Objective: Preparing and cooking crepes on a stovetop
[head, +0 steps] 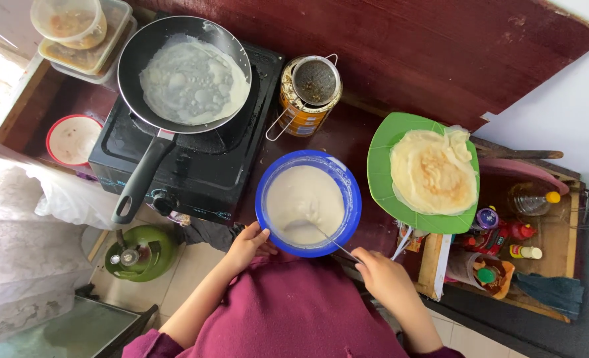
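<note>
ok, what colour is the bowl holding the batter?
Blue bowl, with off-white batter inside. The head view shows it best.

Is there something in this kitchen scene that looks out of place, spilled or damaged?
Nothing is spilled. Two small oddities: the top pancake on the green plate has a folded, crumpled edge at its upper right, and the dark red wall panel has a ragged, broken lower right edge.
</note>
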